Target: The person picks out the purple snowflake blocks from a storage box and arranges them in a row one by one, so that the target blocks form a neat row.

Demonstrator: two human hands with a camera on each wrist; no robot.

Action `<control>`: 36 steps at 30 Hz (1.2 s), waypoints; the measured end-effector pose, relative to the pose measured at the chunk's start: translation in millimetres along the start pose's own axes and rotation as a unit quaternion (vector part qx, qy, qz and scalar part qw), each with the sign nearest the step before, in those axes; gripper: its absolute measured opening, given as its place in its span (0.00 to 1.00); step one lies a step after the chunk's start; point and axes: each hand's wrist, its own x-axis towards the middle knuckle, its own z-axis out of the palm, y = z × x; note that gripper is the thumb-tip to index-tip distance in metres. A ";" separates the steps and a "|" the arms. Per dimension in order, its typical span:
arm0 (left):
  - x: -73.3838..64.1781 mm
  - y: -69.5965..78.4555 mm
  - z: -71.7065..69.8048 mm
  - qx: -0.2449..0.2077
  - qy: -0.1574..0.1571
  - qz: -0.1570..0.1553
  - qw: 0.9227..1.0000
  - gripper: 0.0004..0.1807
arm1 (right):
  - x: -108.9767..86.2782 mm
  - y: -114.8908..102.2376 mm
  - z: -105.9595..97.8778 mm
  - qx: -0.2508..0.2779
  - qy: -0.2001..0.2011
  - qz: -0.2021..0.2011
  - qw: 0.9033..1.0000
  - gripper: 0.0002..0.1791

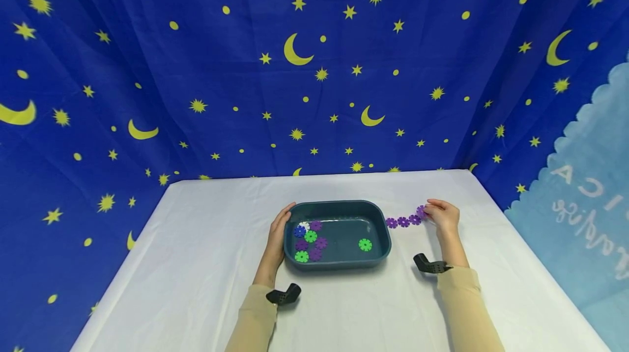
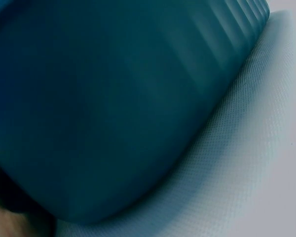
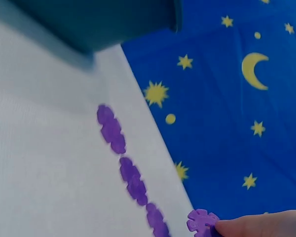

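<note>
A dark teal tub (image 1: pixel 339 266) stands on the white table. Against its left side rests my left hand (image 1: pixel 276 237), fingers along the outer wall; the left wrist view is mostly filled by the tub's wall (image 2: pixel 113 98). Inside lie several notched flower-shaped discs: purple, green, blue and white ones grouped at the left, and one green disc (image 1: pixel 365 244) at the right. Right of the tub, purple discs (image 1: pixel 403 222) form a row on the cloth. My right hand (image 1: pixel 443 214) pinches a purple disc (image 3: pixel 201 222) at the row's right end; whether it joins the row cannot be told.
A white cloth (image 1: pixel 196 286) covers the table. Behind it hangs a blue curtain (image 1: pixel 334 95) with yellow moons and stars. A light blue panel with lettering (image 1: pixel 585 194) hangs at the right. Black wrist cameras (image 1: pixel 284 294) are strapped to both wrists.
</note>
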 end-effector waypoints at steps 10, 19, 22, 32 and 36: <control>0.1 0.0 -0.8 -0.002 0.005 -0.007 1.000 0.23 | 8.2 15.5 -6.9 -0.011 0.012 -0.007 1.000 0.22; -0.3 1.3 -0.3 0.007 0.005 -0.009 1.000 0.24 | 7.9 23.3 -7.5 -0.117 0.071 -0.051 0.989 0.19; 0.1 1.0 -0.2 0.009 0.004 -0.008 1.000 0.24 | 6.4 22.3 -7.8 -0.123 0.080 -0.049 0.988 0.18; 0.3 0.3 -0.8 0.007 0.003 -0.007 1.000 0.24 | 3.6 11.0 -2.2 -0.033 0.044 -0.007 0.998 0.21; 0.3 0.3 0.2 0.006 0.007 -0.007 1.000 0.24 | -1.1 3.9 6.6 -0.037 0.020 -0.018 0.999 0.21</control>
